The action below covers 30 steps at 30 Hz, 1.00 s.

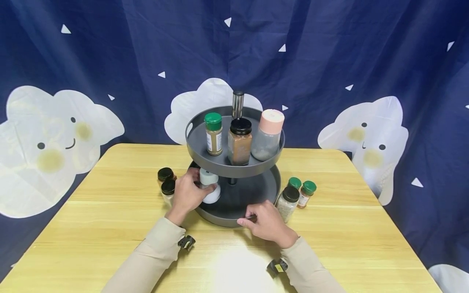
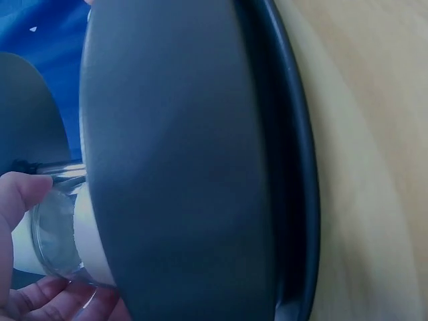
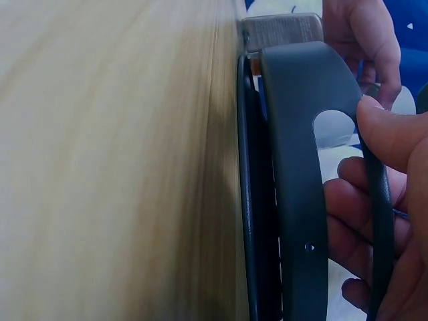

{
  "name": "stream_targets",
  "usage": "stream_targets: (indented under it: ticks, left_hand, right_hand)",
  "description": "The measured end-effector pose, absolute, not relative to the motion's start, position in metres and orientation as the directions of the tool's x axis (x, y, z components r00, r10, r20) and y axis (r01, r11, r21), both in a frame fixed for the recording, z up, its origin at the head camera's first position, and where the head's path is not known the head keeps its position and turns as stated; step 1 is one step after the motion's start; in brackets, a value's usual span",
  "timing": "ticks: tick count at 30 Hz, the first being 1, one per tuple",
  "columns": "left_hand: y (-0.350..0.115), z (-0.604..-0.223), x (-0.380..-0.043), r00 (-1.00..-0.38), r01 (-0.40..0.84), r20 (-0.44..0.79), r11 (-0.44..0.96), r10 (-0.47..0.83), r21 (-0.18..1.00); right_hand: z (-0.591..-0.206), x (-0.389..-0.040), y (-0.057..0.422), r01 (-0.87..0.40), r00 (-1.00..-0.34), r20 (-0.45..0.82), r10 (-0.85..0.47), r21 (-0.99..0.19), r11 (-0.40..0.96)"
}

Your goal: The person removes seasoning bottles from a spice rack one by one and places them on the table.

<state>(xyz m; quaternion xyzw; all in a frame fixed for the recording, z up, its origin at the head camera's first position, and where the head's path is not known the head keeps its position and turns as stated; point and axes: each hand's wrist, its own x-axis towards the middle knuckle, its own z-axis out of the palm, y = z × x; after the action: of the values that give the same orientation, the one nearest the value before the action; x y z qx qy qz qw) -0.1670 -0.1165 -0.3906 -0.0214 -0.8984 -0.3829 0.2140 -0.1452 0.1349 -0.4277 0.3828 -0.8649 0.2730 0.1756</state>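
A dark grey two-tier round rack stands on the wooden table (image 1: 234, 260). My left hand (image 1: 187, 192) holds a clear jar with a white lid (image 1: 209, 177) at the left side of the lower tray (image 1: 253, 195). Thumb and fingers lie on opposite sides of that jar (image 2: 57, 227) in the left wrist view. At the front right, my right hand (image 1: 266, 221) grips the lower tray's rim. Its fingers (image 3: 348, 217) pass through the handle cut-out and its thumb lies on the edge.
The upper tray (image 1: 234, 170) bears a green-capped spice bottle (image 1: 214, 140), a black-lidded brown jar (image 1: 239, 146) and a pink-lidded jar (image 1: 265, 142). Black-lidded jars (image 1: 168, 188) stand left of the rack. On its right are another black-lidded jar (image 1: 287, 205) and green-capped bottles (image 1: 305, 195).
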Motion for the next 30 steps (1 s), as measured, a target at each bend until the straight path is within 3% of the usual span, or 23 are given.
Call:
stream_targets:
  ticks: [30]
  left_hand:
    - [-0.126, -0.380, -0.150, -0.897, 0.202, 0.412, 0.682, -0.160, 0.703]
  right_hand:
    - [-0.431, -0.147, 0.136, -0.759, -0.647, 0.509, -0.567, -0.357, 0.545]
